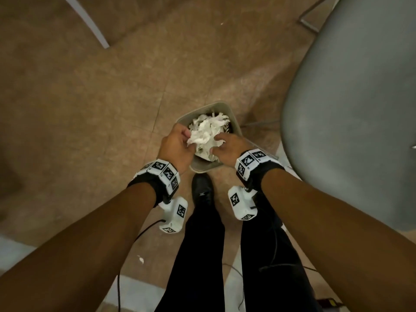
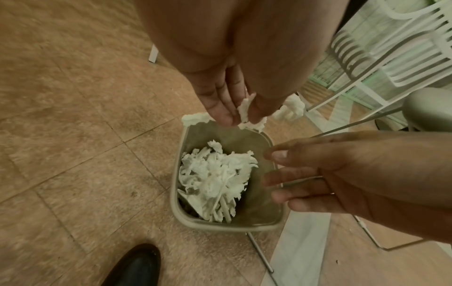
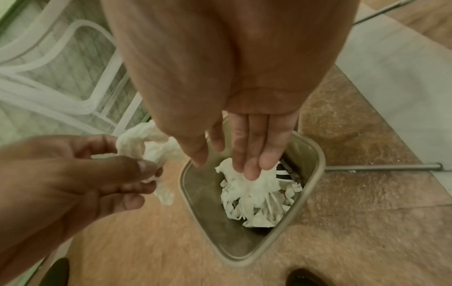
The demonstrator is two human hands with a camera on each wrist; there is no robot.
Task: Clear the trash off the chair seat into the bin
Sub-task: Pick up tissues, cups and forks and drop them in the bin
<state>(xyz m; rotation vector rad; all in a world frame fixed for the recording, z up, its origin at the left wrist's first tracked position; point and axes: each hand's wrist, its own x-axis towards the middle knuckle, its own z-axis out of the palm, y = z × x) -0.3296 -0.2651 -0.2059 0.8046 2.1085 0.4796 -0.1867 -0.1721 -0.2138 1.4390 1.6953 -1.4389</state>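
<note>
A small beige bin [image 1: 215, 105] stands on the floor between my hands, with shredded white paper [image 2: 215, 178] piled inside. My left hand [image 1: 185, 140] hovers over its left rim and pinches a crumpled white tissue [image 3: 137, 143] between thumb and fingers. In the left wrist view the tissue [image 2: 291, 108] hangs out past the fingertips. My right hand [image 3: 244, 160] is spread over the bin mouth with straight fingers and holds nothing. The grey chair seat [image 1: 349, 109] fills the right side; the part in view is bare.
A small white scrap [image 1: 140, 258] lies on the brown tiled floor near my left forearm. My black shoe [image 1: 202, 190] stands just before the bin. Metal chair legs [image 3: 381, 167] run beside the bin. A white slatted chair [image 2: 403, 48] stands beyond.
</note>
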